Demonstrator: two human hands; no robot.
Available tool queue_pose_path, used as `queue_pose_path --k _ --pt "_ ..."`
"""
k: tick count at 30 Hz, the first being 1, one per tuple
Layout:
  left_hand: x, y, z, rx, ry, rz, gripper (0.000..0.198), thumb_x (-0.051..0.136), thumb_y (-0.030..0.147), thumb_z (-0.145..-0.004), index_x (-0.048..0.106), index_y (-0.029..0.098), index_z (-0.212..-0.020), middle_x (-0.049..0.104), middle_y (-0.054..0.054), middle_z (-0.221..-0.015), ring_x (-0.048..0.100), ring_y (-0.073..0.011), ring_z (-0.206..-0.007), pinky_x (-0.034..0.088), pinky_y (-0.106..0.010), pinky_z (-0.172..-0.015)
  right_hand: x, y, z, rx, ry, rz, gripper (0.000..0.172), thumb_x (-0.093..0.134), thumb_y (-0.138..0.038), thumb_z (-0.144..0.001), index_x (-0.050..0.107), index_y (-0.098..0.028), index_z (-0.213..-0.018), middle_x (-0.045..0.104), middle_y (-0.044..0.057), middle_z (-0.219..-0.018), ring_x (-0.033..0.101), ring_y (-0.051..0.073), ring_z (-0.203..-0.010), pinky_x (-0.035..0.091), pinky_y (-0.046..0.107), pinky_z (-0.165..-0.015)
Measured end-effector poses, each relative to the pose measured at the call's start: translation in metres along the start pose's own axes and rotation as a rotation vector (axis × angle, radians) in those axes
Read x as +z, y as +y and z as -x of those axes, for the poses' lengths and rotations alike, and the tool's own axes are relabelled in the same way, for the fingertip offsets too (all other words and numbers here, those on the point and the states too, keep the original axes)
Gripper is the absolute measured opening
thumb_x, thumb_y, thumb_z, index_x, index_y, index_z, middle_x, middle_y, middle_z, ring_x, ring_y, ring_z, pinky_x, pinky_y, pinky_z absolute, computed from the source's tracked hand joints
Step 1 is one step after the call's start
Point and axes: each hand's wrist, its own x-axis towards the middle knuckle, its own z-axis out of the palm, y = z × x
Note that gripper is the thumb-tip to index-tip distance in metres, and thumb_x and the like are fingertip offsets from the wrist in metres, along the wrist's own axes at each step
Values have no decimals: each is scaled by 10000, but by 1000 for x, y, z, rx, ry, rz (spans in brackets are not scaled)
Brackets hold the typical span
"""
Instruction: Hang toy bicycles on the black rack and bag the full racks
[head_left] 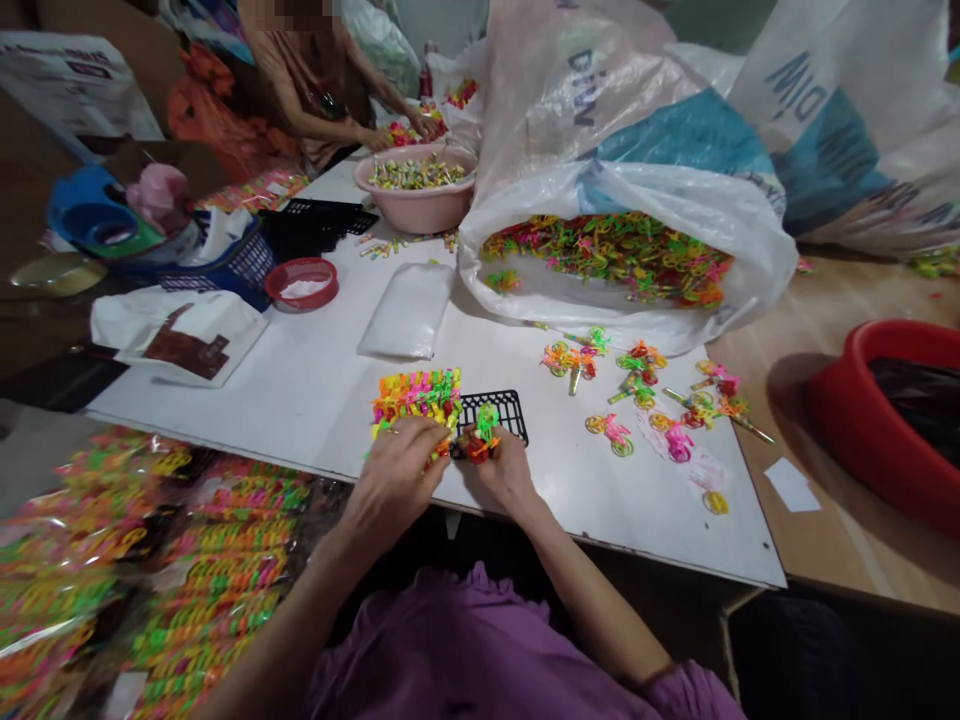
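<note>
A black slotted plastic tray [517, 415] lies near the front edge of the white table. Its left part is covered by tight rows of small bright plastic toys [420, 385] in yellow, pink, orange and green. My left hand [401, 470] is over the front row, fingers bent and pressed together at the toys; what lies under the fingertips is hidden. At the tray's right part, my right hand [508, 472] is closed around small green and red plastic toys [484, 430]. Loose toys [611, 430], shaped like little wheeled figures, some with shiny tubes, are scattered to the right.
A large white bag [480, 275] full of toys stands open behind. Farther back are a pink basin [420, 212], a flat clear packet [409, 310] and a red basket [304, 285]. A red tub [862, 420] is at right, packed toys [217, 560] at lower left. Another person [307, 90] works beyond.
</note>
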Motion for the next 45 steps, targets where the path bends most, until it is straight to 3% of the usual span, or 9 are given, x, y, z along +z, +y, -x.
queue_pose_path --k 8,17,21,23,26,31,35,39,45 --pt "20 12 -3 73 -40 21 184 545 234 -837 569 175 -1010 634 -45 -936 567 -202 -919 438 -328 -824 -1 -12 5 -142 -109 499 140 476 -149 -773 544 -163 -894 574 45 -873 532 154 -734 347 239 -606" --pt "24 15 3 154 63 -70 163 453 146 -879 611 163 -917 643 -33 -853 570 -181 -850 433 -316 -810 0 -20 5 -152 -214 619 150 425 -165 -850 555 -149 -924 601 67 -870 561 160 -717 358 249 -602" --pt "12 6 -10 260 161 -125 147 487 209 -871 616 184 -936 652 -38 -901 566 -208 -899 430 -356 -834 -43 -11 0 -166 -188 395 182 477 -205 -860 575 -185 -1012 631 35 -907 582 142 -802 401 219 -691" --pt "10 -3 -27 219 200 -119 185 509 272 -862 605 186 -995 643 -59 -958 560 -228 -941 430 -383 -845 -80 -2 -13 -42 -9 417 205 467 -228 -875 575 -188 -1045 643 42 -944 590 146 -836 406 228 -732" --pt "20 -15 -51 164 108 -64 194 473 278 -875 600 170 -976 629 -73 -941 571 -224 -915 442 -386 -829 -129 14 -43 262 240 635 237 469 -294 -880 580 -151 -1032 650 95 -947 604 193 -834 407 274 -708" --pt "41 -23 -52 176 50 -30 198 397 219 -901 588 172 -926 617 -51 -885 577 -192 -879 439 -351 -840 -149 33 -81 401 251 788 266 456 -341 -875 608 -127 -924 654 137 -901 609 241 -851 390 303 -686" --pt "43 -26 -39 149 61 -31 217 384 261 -911 585 181 -935 618 -46 -898 576 -197 -893 427 -364 -863 -141 37 -77 354 280 616 244 475 -359 -850 616 -160 -833 657 90 -793 596 190 -738 359 259 -621" --pt "39 -23 -42 144 78 -27 244 387 306 -911 591 179 -951 626 -56 -931 577 -206 -920 430 -364 -872 -123 35 -62 143 271 315 166 550 -338 -776 598 -179 -784 608 7 -688 521 124 -611 328 221 -564" --pt "36 -19 -49 92 -25 -33 204 403 240 -901 596 176 -907 634 -54 -862 579 -200 -853 456 -344 -800 -90 -3 -49 63 100 -266 265 611 -417 -696 550 -161 -727 415 -67 -535 373 85 -500 296 201 -485"
